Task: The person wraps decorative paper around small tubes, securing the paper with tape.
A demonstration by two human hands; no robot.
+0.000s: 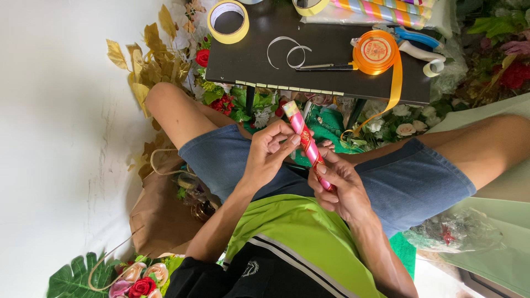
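A slim pink tube (304, 135) wrapped in patterned paper sits between my two hands, above my lap. My left hand (270, 152) pinches its upper part with thumb and fingers. My right hand (338, 185) is closed around its lower end. Both hands are over my blue denim shorts (408, 185), in front of a low black table (254, 58).
On the table lie a yellow tape roll (228, 22), a spool of orange ribbon (376, 52) with a loose tail, curled tape strips (287, 51), a dark pen (323, 67) and blue-handled pliers (414, 41). Artificial flowers and gold leaves (149, 55) surround it. A brown paper bag (160, 215) lies at left.
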